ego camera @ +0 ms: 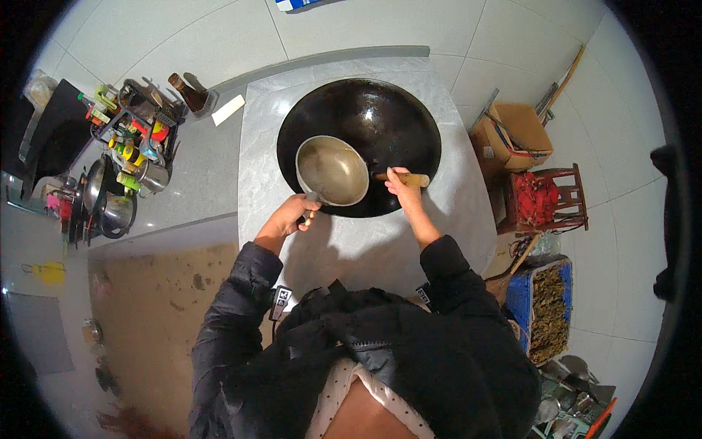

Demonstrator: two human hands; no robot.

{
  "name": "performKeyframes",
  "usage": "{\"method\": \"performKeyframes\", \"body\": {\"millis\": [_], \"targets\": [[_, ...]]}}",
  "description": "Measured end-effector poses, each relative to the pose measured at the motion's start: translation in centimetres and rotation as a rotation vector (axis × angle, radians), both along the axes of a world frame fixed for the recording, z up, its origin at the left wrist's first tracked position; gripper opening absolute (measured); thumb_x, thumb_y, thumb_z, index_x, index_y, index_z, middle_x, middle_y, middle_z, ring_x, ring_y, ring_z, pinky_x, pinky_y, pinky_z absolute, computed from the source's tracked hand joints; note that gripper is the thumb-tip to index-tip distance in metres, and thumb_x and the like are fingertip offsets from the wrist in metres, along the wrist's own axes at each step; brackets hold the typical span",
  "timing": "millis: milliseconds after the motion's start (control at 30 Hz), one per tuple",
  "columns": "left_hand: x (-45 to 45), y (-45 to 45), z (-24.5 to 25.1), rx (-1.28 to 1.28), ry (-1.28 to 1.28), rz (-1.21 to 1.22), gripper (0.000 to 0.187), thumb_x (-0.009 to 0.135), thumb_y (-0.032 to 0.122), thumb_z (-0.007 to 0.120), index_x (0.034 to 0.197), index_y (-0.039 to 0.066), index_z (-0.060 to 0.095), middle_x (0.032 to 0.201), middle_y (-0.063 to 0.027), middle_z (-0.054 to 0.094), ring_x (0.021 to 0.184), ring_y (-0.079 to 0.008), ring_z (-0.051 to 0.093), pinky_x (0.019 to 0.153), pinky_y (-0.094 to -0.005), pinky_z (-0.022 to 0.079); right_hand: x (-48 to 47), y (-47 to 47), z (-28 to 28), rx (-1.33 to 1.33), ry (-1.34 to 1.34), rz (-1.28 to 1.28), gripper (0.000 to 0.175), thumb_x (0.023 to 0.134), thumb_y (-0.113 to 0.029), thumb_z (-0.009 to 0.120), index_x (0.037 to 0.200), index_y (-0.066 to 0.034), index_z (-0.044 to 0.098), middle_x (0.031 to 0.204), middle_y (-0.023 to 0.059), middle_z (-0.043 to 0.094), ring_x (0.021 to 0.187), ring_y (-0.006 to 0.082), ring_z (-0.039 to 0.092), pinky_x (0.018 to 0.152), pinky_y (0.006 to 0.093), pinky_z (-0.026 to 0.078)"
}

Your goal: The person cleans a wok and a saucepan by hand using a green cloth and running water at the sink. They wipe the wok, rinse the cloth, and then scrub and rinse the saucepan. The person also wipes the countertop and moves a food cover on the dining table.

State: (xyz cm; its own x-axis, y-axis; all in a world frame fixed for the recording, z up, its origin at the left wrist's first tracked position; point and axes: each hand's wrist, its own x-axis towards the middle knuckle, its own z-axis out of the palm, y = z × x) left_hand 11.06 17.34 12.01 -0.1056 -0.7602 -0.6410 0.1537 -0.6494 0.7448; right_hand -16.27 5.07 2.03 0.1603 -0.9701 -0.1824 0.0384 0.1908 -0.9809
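A large dark wok [378, 115] is set into the grey stone-look counter [263, 159] before me. Over its lower left part is a round metal pan [333, 171], held by its short handle in my left hand [296, 214]. My right hand [403, 189] grips a wooden handle [414, 179] at the wok's lower right; what its far end carries is hidden or too dark to tell. The inside of the metal pan looks wet or shiny, and I cannot tell whether it holds liquid.
Left on the side counter stand a rack of seasoning bottles [129, 148], stacked pots [118, 211] and a dark bottle [187, 93]. To the right are a cardboard box [518, 134], a wooden chair with red cloth [535, 197] and a blue crate [521, 307] of dried plant matter.
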Motion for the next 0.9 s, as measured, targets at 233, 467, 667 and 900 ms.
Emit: {"method": "performKeyframes", "body": {"millis": [233, 467, 667, 900], "targets": [[-1.7, -2.8, -2.6, -0.044, -0.484, -0.013, 0.023, 0.075, 0.012, 0.065, 0.09, 0.001, 0.051, 0.066, -0.0057, 0.052, 0.049, -0.015, 0.048, 0.037, -0.029, 0.034, -0.1, 0.6, 3.5, 0.014, 0.004, -0.043, 0.034, 0.083, -0.038, 0.068, 0.096, -0.0071, 0.062, 0.082, 0.0016, 0.062, 0.069, 0.0105, 0.062, 0.06, 0.0233, 0.049], [-2.4, -2.3, -2.7, -0.329, -1.315, -0.216, 0.033, 0.076, 0.015, 0.059, 0.1, -0.004, 0.047, 0.083, -0.0288, 0.063, 0.077, -0.0395, 0.064, 0.066, -0.0472, 0.05, -0.8, -1.4, 6.4, -0.072, 0.218, -0.042, 0.037, 0.081, -0.042, 0.068, 0.086, -0.005, 0.065, 0.071, 0.0019, 0.064, 0.061, 0.0113, 0.062, 0.056, 0.0249, 0.047], [-2.3, -0.2, -1.0, -0.297, -1.532, -0.297, 0.033, 0.078, 0.014, 0.057, 0.105, 0.001, 0.042, 0.084, -0.0233, 0.064, 0.078, -0.0377, 0.064, 0.067, -0.0465, 0.051, -0.8, -3.7, 9.8, -0.159, 0.474, -0.005, 0.047, 0.079, -0.049, 0.066, 0.084, -0.0026, 0.067, 0.067, 0.0075, 0.066, 0.057, 0.018, 0.065, 0.061, 0.0302, 0.049], [-0.4, -0.1, -1.5, -0.28, -1.13, 0.043, 0.031, 0.078, 0.017, 0.063, 0.098, 0.0, 0.044, 0.073, -0.0149, 0.06, 0.064, -0.0282, 0.061, 0.053, -0.0387, 0.046, -1.4, -7.8, 13.0, -0.26, 0.815, 0.135, 0.06, 0.075, -0.061, 0.06, 0.075, -0.0014, 0.068, 0.058, 0.0112, 0.063, 0.059, 0.0257, 0.065, 0.063, 0.0354, 0.05]]}}
